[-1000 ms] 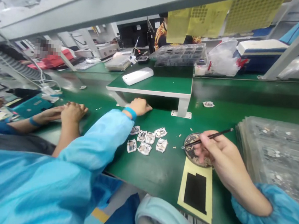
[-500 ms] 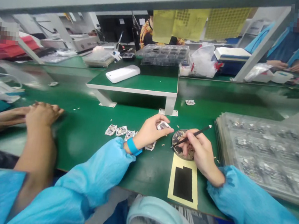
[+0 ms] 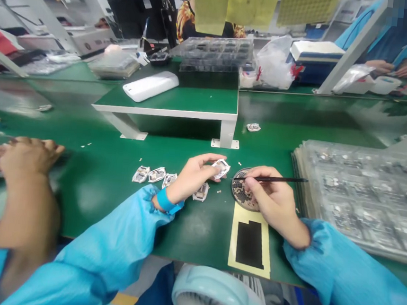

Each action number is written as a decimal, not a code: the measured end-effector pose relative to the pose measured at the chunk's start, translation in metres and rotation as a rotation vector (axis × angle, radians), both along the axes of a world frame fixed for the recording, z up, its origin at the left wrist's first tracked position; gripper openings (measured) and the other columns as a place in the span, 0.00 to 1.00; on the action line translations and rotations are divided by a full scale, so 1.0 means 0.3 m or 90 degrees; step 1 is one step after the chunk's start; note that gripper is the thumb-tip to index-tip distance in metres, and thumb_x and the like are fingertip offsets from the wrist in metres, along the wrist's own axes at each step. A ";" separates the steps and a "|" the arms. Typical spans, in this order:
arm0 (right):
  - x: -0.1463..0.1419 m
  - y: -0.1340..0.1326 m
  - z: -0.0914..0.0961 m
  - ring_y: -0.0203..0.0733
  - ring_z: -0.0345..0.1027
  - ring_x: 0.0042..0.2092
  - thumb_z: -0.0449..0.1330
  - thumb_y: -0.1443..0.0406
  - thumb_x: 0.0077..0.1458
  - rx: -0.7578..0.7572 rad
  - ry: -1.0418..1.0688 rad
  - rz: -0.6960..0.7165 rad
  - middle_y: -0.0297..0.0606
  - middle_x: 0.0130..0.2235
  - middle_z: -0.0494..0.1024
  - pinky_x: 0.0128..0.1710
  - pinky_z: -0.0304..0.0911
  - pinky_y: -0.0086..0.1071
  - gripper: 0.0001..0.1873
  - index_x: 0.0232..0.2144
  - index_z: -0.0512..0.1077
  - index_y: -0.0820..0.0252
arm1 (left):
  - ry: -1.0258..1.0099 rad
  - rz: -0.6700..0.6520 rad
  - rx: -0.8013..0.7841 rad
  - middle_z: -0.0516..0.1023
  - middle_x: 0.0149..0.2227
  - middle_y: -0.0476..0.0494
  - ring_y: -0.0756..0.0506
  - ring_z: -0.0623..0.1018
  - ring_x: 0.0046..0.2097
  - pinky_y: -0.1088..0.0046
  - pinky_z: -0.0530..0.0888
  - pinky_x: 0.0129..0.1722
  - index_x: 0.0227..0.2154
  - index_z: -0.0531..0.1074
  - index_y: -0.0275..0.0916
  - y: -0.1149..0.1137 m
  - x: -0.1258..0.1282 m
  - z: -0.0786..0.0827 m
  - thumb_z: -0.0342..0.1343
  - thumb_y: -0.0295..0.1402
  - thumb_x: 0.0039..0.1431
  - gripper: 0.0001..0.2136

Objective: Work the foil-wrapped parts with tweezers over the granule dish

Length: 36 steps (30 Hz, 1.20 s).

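My left hand (image 3: 190,177) pinches a small white plastic frame (image 3: 221,169) with metal parts inside, held above the green bench. In my right hand (image 3: 271,191) is a pair of black tweezers (image 3: 283,180), nearly level, its tip pointing left just short of the frame. Below my right fingers lies a round dark dish (image 3: 237,192) strewn with tiny beige pieces. More frames of the same kind lie by my left wrist, among them one frame (image 3: 141,174) at the row's left end and another frame (image 3: 200,191) under my hand.
Stacked clear trays (image 3: 356,199) of small parts stand at right. A yellow card (image 3: 232,250) with a black patch lies at the front edge, above a light-blue fan (image 3: 220,287). A low green-topped stand (image 3: 201,95) bears a white case (image 3: 150,86). A co-worker's hands (image 3: 28,156) rest at left.
The tweezers have swung from a slant to nearly level, their tip now up by the frame. The frame in my left hand is tilted more towards me. The whole view has shifted slightly.
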State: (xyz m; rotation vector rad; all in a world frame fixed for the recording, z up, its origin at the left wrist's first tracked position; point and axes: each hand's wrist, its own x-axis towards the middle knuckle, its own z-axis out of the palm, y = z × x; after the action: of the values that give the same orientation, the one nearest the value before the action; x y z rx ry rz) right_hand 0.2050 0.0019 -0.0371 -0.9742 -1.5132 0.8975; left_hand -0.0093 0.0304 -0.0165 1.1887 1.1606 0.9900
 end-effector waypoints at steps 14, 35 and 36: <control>0.006 0.014 0.014 0.42 0.77 0.41 0.64 0.60 0.63 -0.004 -0.112 0.113 0.39 0.41 0.81 0.38 0.73 0.35 0.07 0.36 0.77 0.57 | -0.020 0.049 0.068 0.81 0.34 0.45 0.44 0.83 0.39 0.70 0.78 0.43 0.37 0.73 0.37 0.010 0.010 -0.032 0.65 0.31 0.52 0.10; 0.160 -0.156 -0.049 0.43 0.77 0.41 0.65 0.61 0.63 -0.020 -0.132 -0.023 0.39 0.40 0.79 0.42 0.73 0.38 0.09 0.44 0.72 0.56 | 0.055 -0.082 0.077 0.82 0.34 0.43 0.52 0.75 0.27 0.79 0.70 0.23 0.41 0.79 0.37 -0.063 0.051 -0.022 0.64 0.35 0.56 0.12; 0.165 -0.156 -0.052 0.43 0.77 0.42 0.65 0.61 0.63 -0.028 -0.125 -0.016 0.39 0.40 0.80 0.43 0.73 0.39 0.10 0.45 0.71 0.56 | 0.047 -0.083 0.080 0.82 0.34 0.43 0.51 0.76 0.28 0.78 0.71 0.25 0.41 0.79 0.36 -0.068 0.055 -0.024 0.64 0.34 0.55 0.11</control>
State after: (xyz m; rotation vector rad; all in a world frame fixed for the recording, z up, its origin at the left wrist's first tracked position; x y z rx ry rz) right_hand 0.2544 -0.0450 -0.0528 -1.1381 -1.6472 0.8386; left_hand 0.0071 0.0099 -0.0238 1.3934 1.0756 0.9383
